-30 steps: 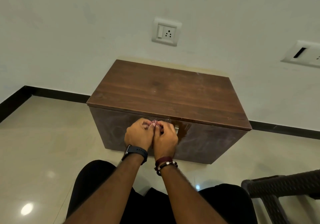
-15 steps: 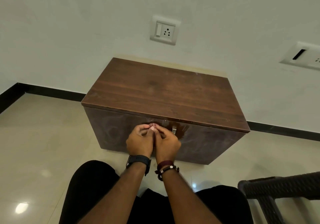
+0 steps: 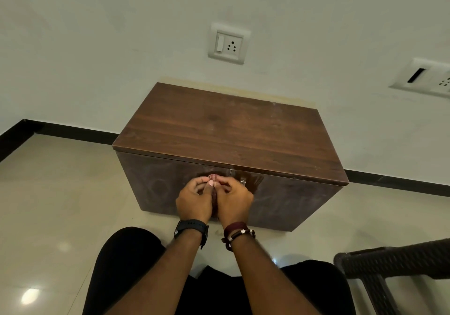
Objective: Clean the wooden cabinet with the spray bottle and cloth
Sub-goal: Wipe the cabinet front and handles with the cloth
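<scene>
The wooden cabinet [image 3: 226, 129] stands on the floor against the wall, its two dark front doors closed. A metal handle [image 3: 243, 181] shows on the right door near the middle seam. My left hand [image 3: 194, 201] and my right hand [image 3: 235, 201] are pressed together in front of the doors, fingers curled. A thin dark red cloth [image 3: 214, 199] is pinched between them, and its striped edge peeks out above the fingertips. No spray bottle is in view.
A wall socket [image 3: 229, 43] is above the cabinet, and a second plate [image 3: 423, 78] is at the right. A dark woven chair [image 3: 389, 263] stands at the lower right. My black-clad knees fill the bottom, over glossy beige tiles [image 3: 56, 193].
My hands stay pressed together and have dropped slightly from the cabinet's top edge down its front. The view has shifted a little.
</scene>
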